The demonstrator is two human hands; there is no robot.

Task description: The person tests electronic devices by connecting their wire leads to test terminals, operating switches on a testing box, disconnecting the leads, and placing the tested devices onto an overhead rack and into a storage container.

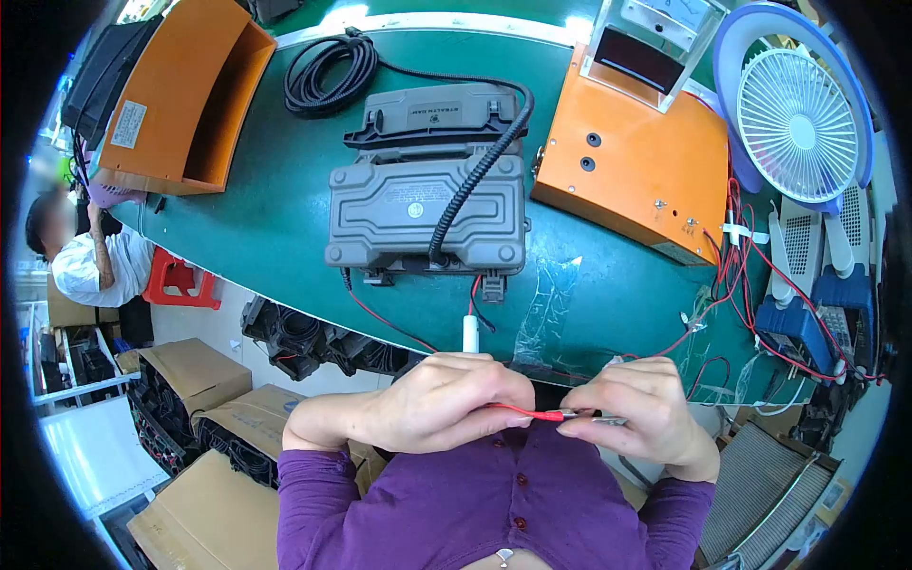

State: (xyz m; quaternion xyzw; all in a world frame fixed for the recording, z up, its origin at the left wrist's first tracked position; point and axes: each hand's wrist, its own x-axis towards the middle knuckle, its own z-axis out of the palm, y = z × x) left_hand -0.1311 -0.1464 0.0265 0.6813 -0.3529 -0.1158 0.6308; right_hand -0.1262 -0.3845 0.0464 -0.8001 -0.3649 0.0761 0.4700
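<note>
In front of my chest, my left hand [458, 401] pinches a red lead [528, 411] between thumb and fingers. My right hand [638, 408] closes on the metal end [594, 417] of that same lead; its exact kind is too small to tell. Just beyond my left hand a white cylindrical piece [470, 333] stands out, with a thin red wire running up from it to a grey hard case [380, 214]. The case lies on the green table [275, 228], and a black coiled cable [475, 180] crosses its top.
An orange metal box [636, 157] with a panel meter [665, 24] stands at the right, near a white fan [803, 128] and tangled red wires [736, 247]. Another orange housing [180, 95] is at the left. Cardboard boxes [204, 513] and a seated person [100, 261] are farther left.
</note>
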